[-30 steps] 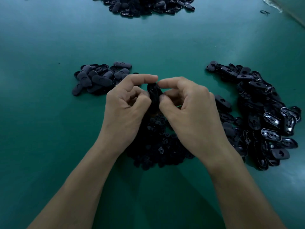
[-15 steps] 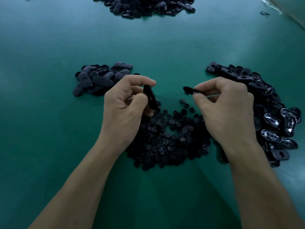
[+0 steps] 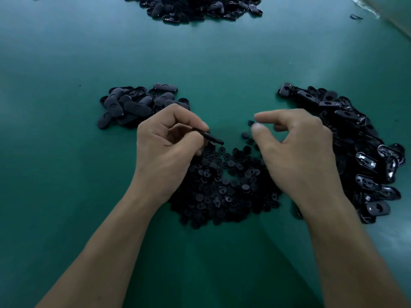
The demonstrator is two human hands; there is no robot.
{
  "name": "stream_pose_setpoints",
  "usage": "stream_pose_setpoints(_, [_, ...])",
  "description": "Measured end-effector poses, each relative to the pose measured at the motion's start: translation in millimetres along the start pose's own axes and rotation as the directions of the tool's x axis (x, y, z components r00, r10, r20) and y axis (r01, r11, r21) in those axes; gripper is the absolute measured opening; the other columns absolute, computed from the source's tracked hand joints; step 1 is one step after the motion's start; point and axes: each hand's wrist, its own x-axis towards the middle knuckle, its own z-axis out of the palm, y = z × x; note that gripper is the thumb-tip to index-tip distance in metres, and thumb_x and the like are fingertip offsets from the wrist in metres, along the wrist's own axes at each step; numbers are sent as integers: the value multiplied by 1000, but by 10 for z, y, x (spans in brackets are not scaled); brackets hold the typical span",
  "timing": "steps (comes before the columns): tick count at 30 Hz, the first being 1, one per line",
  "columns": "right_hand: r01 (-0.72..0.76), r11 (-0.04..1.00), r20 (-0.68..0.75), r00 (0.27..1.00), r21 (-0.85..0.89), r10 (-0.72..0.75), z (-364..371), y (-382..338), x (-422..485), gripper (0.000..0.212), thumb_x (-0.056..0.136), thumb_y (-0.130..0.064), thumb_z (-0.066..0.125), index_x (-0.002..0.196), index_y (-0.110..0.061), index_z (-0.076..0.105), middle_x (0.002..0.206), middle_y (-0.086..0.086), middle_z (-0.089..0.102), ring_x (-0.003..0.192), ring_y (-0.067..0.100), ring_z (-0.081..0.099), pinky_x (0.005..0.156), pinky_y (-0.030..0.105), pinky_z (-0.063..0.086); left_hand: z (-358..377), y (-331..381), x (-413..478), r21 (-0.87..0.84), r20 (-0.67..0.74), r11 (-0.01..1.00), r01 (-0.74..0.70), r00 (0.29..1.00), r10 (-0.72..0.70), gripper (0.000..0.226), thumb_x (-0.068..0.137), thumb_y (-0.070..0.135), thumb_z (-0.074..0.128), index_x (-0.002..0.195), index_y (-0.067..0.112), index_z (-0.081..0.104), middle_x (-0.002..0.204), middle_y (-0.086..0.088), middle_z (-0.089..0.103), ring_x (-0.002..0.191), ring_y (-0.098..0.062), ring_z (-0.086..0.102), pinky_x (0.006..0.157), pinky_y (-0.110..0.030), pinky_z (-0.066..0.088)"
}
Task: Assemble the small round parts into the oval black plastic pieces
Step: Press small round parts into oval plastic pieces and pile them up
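My left hand (image 3: 164, 150) grips one oval black plastic piece (image 3: 210, 138) edge-on between thumb and fingers, just above the left rim of the heap of small round parts (image 3: 224, 185). My right hand (image 3: 298, 154) hovers over the heap's right side. Its thumb and forefinger are curved into a pinch, with a small round part (image 3: 250, 123) at their tips. The view is blurred there. A pile of shiny oval pieces (image 3: 364, 152) lies to the right, partly behind my right hand. Behind my left hand sits a smaller pile of matte oval pieces (image 3: 131, 105).
A further heap of black pieces (image 3: 195, 7) lies at the far edge of the green table (image 3: 66, 174). A small dark loop (image 3: 355, 17) rests at the far right by a pale edge. A few loose round parts (image 3: 245, 134) lie between my hands.
My hands were joined on one oval piece, then drew apart. The left hand has lowered its oval piece toward the round parts. The right hand has shifted slightly left and down.
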Motion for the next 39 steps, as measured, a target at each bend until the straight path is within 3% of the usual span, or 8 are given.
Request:
stream_pose_setpoints(3, [-37, 972, 211, 977, 231, -13, 33, -103, -15, 23, 95, -39, 63, 80, -25, 73, 75, -5, 72, 65, 9, 63, 58, 17, 48, 13, 16, -7, 22, 18, 999, -25, 1000, 25, 40, 76, -9, 61, 72, 31, 70, 72, 7, 67, 66, -20, 60, 58, -45, 47])
stream_pose_setpoints(7, [-123, 925, 430, 902, 359, -47, 110, -113, -35, 12, 96, -30, 66, 95, -25, 77, 76, -6, 75, 60, 1, 63, 58, 14, 42, 15, 26, -15, 38, 45, 998, -47, 998, 46, 34, 77, -9, 60, 81, 23, 70, 75, 12, 71, 67, -8, 64, 64, -23, 51])
stream_pose_setpoints(13, [-230, 759, 363, 932, 609, -9, 154, -124, -50, 11, 83, -13, 79, 76, -17, 73, 60, -9, 66, 52, -3, 54, 52, 11, 43, 12, 17, -2, -9, 60, 1000, -30, 998, 30, 25, 88, 2, 67, 101, 23, 70, 81, 7, 69, 70, -10, 63, 68, -23, 52])
stream_pose_setpoints(23, [-250, 633, 296, 955, 733, 34, 180, -182, -67, 8, 90, -6, 71, 84, -11, 69, 74, 8, 76, 63, 16, 71, 53, 20, 52, 35, 56, -22, -45, 130, 999, 7, 991, -1, 17, 88, 10, 72, 103, 17, 70, 92, -4, 76, 75, -11, 71, 71, -22, 57])
stream_pose_setpoints(27, [-205, 757, 287, 958, 620, 24, 139, -156, -45, 13, 94, -15, 68, 82, -17, 74, 72, 1, 75, 59, 10, 68, 52, 19, 50, 35, 41, -9, -25, 77, 1000, -19, 997, 21, 17, 88, 5, 71, 102, 16, 70, 88, 7, 77, 75, -6, 71, 71, -17, 55])
stream_pose_setpoints(31, [-67, 982, 199, 980, 179, 30, 74, -51, -34, 7, 84, -34, 78, 88, -27, 76, 69, -11, 71, 62, -1, 64, 57, 8, 45, 19, 6, 1, -43, 55, 999, -4, 998, 7, 21, 92, 4, 68, 106, 19, 71, 84, 7, 75, 72, -8, 70, 71, -20, 56])
stream_pose_setpoints(35, [-20, 986, 355, 932, -166, 78, 50, -43, -36, 30, 80, -47, 78, 106, -37, 69, 93, -13, 60, 83, 9, 56, 76, 29, 47, 11, -24, 12, -25, 58, 1000, -4, 998, 5, 24, 93, 3, 66, 111, 19, 70, 83, 7, 75, 75, -8, 70, 72, -20, 56])
stream_pose_setpoints(39, [-25, 991, 353, 933, -135, 72, 85, -86, -57, 15, 84, -39, 77, 97, -36, 70, 90, -12, 60, 83, 13, 58, 81, 34, 52, 17, -25, 7, -31, 61, 1000, 2, 998, 0, 24, 93, 2, 66, 110, 18, 70, 82, 8, 74, 73, -8, 70, 71, -20, 56])
